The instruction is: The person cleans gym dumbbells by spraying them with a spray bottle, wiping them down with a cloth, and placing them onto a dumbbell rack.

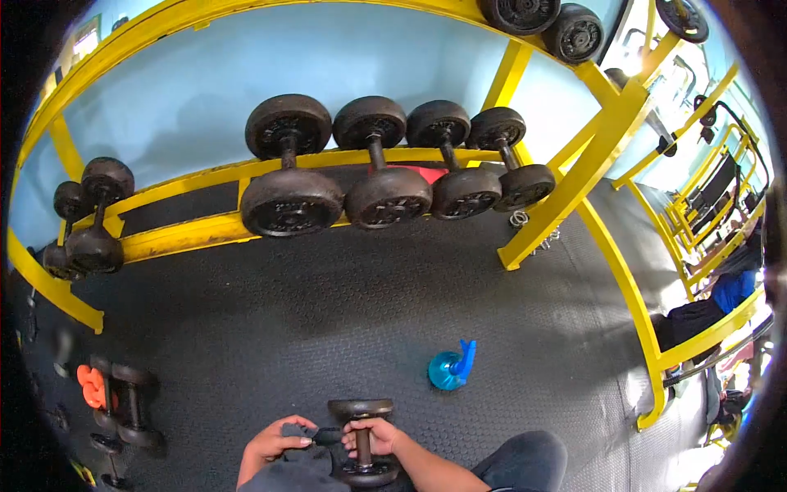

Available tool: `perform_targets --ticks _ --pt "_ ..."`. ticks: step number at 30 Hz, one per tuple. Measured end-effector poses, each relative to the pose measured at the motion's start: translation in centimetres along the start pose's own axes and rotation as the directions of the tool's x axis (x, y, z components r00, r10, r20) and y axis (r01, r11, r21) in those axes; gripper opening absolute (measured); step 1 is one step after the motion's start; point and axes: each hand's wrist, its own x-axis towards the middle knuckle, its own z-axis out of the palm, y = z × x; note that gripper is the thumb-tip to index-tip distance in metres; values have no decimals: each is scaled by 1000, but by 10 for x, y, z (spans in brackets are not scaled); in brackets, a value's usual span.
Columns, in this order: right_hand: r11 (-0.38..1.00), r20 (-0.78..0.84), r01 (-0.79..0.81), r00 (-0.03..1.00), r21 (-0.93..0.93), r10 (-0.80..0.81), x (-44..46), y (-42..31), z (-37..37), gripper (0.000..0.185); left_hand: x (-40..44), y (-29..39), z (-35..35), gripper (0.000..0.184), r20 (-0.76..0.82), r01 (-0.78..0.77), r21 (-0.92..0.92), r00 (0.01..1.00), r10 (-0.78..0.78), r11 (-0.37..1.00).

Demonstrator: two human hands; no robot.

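A black dumbbell (361, 407) is at the bottom centre, between my knees. My right hand (375, 436) is closed round its handle, between the two round heads. Just left of it, my left hand (277, 440) pinches a dark, cloth-like piece (328, 436) between thumb and fingers. That piece reaches across to the dumbbell's handle and the fingertips of my right hand. Whether the dumbbell rests on the floor or is held off it, I cannot tell. Ahead and to the right, a spray bottle (448, 371) with blue liquid and a blue trigger head stands on the floor.
A yellow rack (184, 238) spans the front, holding several black dumbbells (293, 202). More dumbbells (135, 410) and an orange weight (92, 385) lie on the black rubber floor (311, 328) at left. A yellow frame leg (631, 303) and gym machines (713, 197) are at right.
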Motion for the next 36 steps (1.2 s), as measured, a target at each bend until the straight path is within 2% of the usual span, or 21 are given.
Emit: perform_targets --ticks 2,4,7,10,11,13,14,15,17,19,20,21,22,23,24,26,27,28,32,34,36 --pt "997 43 -68 997 48 66 -7 5 -7 28 2 17 7 37 -8 -17 30 1000 18 999" --pt "994 24 48 998 98 -50 -7 17 -7 27 -5 29 16 37 -68 -46 68 996 50 997" --pt "987 -410 159 901 7 -143 -5 18 23 26 -26 47 38 40 -212 118 99 973 -95 988" --pt "968 -537 140 811 -207 -232 -7 12 47 30 -59 57 45 41 -344 238 172 924 -168 956" --pt "973 -541 122 814 -195 -210 -8 13 51 30 -71 58 49 42 -378 265 220 910 -168 939" --pt "830 -586 110 658 -546 -472 -8 24 62 35 -99 69 63 43 -403 287 243 899 -173 927" --pt "833 -559 131 684 -538 -469 -20 17 78 41 -113 76 70 44 -422 296 282 892 -159 913" --pt "852 -633 16 662 -523 -401 -3 20 52 42 -126 79 75 44 -455 325 251 871 -186 912" --pt "869 -669 0 639 -495 -381 -22 10 95 33 -149 82 87 45 -416 333 377 894 -163 864" --pt "904 -654 55 672 -424 -347 -13 20 61 18 -174 102 114 46 -442 446 220 839 -319 868" --pt "783 -451 238 706 -576 -546 -25 31 52 17 -185 91 124 47 -464 363 333 866 -184 870" --pt "887 -668 150 607 -436 -431 -27 33 56 12 -196 95 138 48 -446 353 291 872 -200 889" --pt "929 -750 111 561 -352 -351 -35 40 51 11 -204 69 147 48 -431 183 420 902 18 889" --pt "932 -790 50 515 -358 -331 -56 41 72 14 -212 72 162 48 -438 268 317 892 -110 910" --pt "938 -780 62 539 -340 -319 -75 52 77 15 -219 77 175 48 -424 338 210 877 -226 917" --pt "891 -776 23 482 -453 -407 -117 71 102 20 -233 41 203 48 -411 289 142 887 -209 947" --pt "889 -784 -73 507 -453 -358 -144 78 114 21 -241 77 214 50 -345 392 141 880 -325 909" --pt "911 -781 45 499 -410 -375 -169 84 137 12 -249 90 225 54 -299 436 169 877 -375 884" --pt "944 -799 41 521 -327 -300 -265 94 232 12 -285 129 268 62 -256 314 370 939 -228 875" --pt "921 -835 -148 491 -360 -247 -307 89 283 23 -300 155 279 64 -262 226 481 959 -108 847" --pt "924 -794 -35 525 -380 -306 -349 68 392 24 -312 184 278 67 -292 277 506 946 -140 817"
